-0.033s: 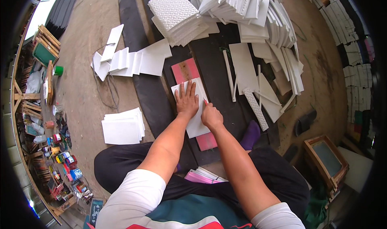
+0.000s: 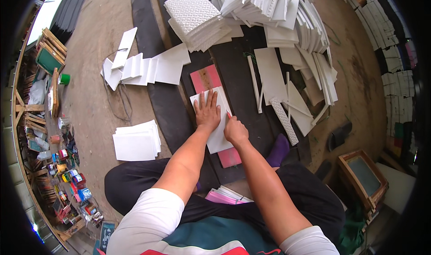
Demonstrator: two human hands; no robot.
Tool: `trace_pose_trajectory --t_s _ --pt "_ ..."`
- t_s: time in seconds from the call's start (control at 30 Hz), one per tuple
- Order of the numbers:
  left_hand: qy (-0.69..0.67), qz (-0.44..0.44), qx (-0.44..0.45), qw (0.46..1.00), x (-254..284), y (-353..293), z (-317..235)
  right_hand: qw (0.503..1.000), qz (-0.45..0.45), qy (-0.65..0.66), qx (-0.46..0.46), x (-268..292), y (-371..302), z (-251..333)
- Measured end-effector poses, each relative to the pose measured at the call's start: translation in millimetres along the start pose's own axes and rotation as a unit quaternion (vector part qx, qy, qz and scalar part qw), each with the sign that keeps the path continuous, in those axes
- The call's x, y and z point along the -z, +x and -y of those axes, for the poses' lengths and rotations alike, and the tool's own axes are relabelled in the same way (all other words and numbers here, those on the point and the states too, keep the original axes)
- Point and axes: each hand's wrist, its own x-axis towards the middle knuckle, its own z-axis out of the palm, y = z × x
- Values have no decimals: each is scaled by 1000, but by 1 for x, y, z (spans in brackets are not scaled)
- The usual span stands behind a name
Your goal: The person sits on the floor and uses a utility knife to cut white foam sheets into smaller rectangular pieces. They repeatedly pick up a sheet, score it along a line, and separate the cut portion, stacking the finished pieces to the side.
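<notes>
Left hand [image 2: 207,112]: your palm lies flat, fingers spread, pressing the white sheet [image 2: 215,120].
Right hand [image 2: 235,130]: closed around a small tool at the sheet's right edge; what tool, you cannot tell.
Sheet: lies on the pink board [image 2: 205,78], on the floor.
Nearby: white stack [image 2: 136,141] to your left.

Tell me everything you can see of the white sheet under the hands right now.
The white rectangular foam-like sheet lies flat on a pink wooden board, which rests on a dark mat on the ground. It looks thin, smooth and matte, its long side running away from the person and tilted slightly. The left hand presses on it palm down with fingers spread. The right hand sits at its right edge, gripping a small red-tipped tool against that edge. The pink board shows beyond both ends.
</notes>
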Motion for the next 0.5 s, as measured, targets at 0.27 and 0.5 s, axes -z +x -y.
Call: trace_pose_trajectory --t_s 0.27,0.5 --pt "24 2 -1 1000 0 10 0 1000 14 -5 -14 -12 -24 -29" --pt "35 -3 -1 999 -1 7 0 999 34 -13 -36 -24 -51 -54"
